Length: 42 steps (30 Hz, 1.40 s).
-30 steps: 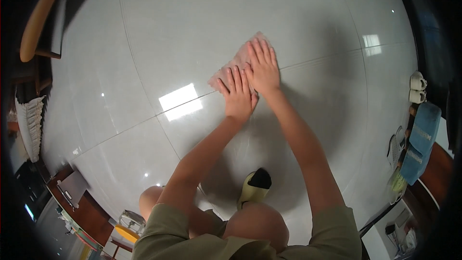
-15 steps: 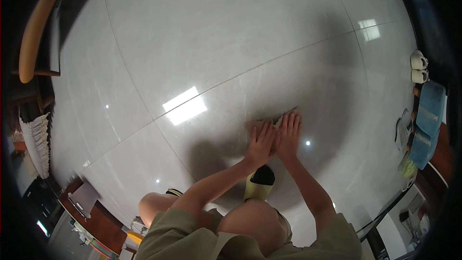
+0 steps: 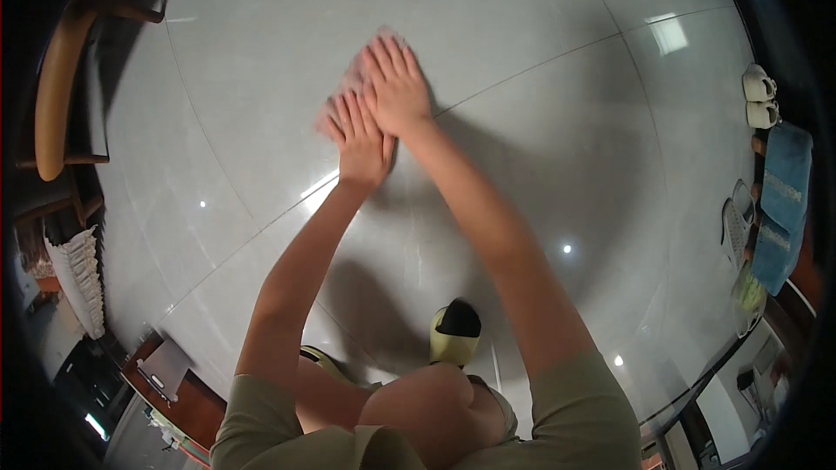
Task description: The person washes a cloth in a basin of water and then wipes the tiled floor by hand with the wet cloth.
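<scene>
Both arms are stretched far out over a glossy pale tiled floor [image 3: 287, 52]. My left hand [image 3: 360, 141] and my right hand [image 3: 399, 94] lie flat side by side, the right one farther out. Fingers are extended and slightly apart, pressing on a thin pinkish cloth [image 3: 352, 80]. Only the cloth's far and left edges show, slightly blurred; the palms cover the rest. Neither hand is gripped around the cloth.
My foot in a yellow-and-black shoe [image 3: 455, 335] stands near the bottom. A wooden chair [image 3: 65, 91] and a brown table [image 3: 187, 409] are on the left. Along the right lie white shoes [image 3: 760, 87], grey sandals [image 3: 736, 219] and blue cloths [image 3: 786, 176].
Both hands have slid forward and to the left over the floor with the cloth under them. My arms are now stretched much farther out.
</scene>
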Tool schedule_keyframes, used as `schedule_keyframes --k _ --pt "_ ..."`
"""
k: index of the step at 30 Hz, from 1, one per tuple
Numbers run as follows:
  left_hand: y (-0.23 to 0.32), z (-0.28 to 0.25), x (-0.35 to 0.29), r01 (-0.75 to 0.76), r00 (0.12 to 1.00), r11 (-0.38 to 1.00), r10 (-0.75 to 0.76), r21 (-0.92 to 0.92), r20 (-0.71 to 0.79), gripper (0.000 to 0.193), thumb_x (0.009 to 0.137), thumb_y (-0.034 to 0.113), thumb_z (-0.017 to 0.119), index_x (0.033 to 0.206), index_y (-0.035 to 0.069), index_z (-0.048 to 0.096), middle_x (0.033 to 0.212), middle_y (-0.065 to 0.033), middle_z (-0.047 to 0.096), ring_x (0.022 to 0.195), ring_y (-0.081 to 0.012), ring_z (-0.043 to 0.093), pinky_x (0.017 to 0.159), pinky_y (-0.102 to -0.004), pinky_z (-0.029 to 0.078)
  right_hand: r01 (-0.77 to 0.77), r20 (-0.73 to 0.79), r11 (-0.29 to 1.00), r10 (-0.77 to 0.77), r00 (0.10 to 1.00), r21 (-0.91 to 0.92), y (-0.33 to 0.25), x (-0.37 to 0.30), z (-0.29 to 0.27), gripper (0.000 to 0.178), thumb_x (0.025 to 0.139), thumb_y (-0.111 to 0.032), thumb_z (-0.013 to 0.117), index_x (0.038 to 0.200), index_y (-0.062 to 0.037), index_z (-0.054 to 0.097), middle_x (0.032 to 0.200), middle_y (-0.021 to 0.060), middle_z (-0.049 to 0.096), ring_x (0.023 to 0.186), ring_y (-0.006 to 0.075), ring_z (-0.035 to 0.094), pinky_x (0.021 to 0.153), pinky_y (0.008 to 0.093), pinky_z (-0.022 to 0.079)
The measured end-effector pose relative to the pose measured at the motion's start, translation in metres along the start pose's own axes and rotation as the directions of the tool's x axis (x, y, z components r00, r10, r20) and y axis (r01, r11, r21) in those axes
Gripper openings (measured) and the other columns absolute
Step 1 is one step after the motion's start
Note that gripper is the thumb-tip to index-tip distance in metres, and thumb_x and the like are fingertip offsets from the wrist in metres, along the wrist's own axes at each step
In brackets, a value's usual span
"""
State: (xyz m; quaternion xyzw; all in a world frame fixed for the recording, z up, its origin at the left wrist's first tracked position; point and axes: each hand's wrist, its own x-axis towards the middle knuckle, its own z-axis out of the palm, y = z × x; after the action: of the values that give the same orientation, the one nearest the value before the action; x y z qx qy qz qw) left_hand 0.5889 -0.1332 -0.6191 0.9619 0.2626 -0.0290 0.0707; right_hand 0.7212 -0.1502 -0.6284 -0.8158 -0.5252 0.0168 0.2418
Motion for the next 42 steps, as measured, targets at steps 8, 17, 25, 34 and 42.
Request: schedule_keyframes --k 8,17,25,34,42 --pt "0.095 0.008 0.074 -0.12 0.993 0.991 0.12 -0.064 -0.015 0.068 0.093 0.038 0.034 0.143 -0.002 0.014 0.15 -0.0193 0.012 0.139 -0.0374 0.006 0.107 -0.0602 0.002 -0.287 -0.098 0.94 0.273 0.957 -0.186 0.114 -0.01 -0.058 0.059 0.087 -0.035 0.042 0.139 -0.0083 0.033 0.147 0.0091 0.028 0.138 0.0266 0.019 0.113 0.0426 0.01" --pt "0.155 0.005 -0.055 -0.393 0.907 0.9 0.413 -0.191 0.08 0.065 0.086 0.033 0.049 0.136 -0.004 0.033 0.143 -0.02 0.028 0.134 -0.0406 0.02 0.105 -0.0623 0.015 -0.465 -0.085 0.862 0.457 0.885 -0.202 0.078 -0.194 -0.099 0.059 0.089 -0.029 0.045 0.138 -0.0002 0.031 0.143 0.0196 0.03 0.133 0.0384 0.025 0.109 0.0515 0.018" --pt "0.142 0.019 -0.214 -0.168 0.965 0.935 0.221 -0.313 0.143 0.071 0.081 0.034 0.057 0.135 -0.006 0.034 0.142 -0.0243 0.028 0.131 -0.0462 0.022 0.106 -0.061 0.014 -0.309 0.251 0.947 0.321 0.913 -0.086 -0.011 -0.263 -0.101 0.056 0.089 -0.025 0.043 0.138 -0.0003 0.031 0.143 0.0191 0.03 0.133 0.0369 0.025 0.109 0.051 0.018" --pt "0.05 0.001 -0.066 0.058 0.998 0.992 -0.057 -0.116 0.01 0.074 0.083 0.036 0.048 0.139 -0.006 0.023 0.146 -0.0254 0.019 0.136 -0.0449 0.012 0.109 -0.0566 0.009 -0.095 0.066 0.992 0.1 0.993 -0.078 -0.016 -0.062 -0.021 0.056 0.087 -0.026 0.044 0.137 -0.0024 0.035 0.145 0.0128 0.03 0.136 0.0302 0.021 0.112 0.0455 0.012" --pt "0.021 0.004 -0.139 0.57 0.813 0.794 -0.583 -0.211 0.002 0.073 0.09 0.039 0.036 0.138 -0.012 0.017 0.146 -0.0296 0.014 0.136 -0.0459 0.008 0.109 -0.0556 0.005 0.337 0.304 0.939 -0.34 0.89 0.063 -0.113 -0.06 0.02 0.052 0.089 -0.027 0.04 0.138 -0.0099 0.037 0.145 0.0054 0.032 0.137 0.0257 0.021 0.113 0.0437 0.011"
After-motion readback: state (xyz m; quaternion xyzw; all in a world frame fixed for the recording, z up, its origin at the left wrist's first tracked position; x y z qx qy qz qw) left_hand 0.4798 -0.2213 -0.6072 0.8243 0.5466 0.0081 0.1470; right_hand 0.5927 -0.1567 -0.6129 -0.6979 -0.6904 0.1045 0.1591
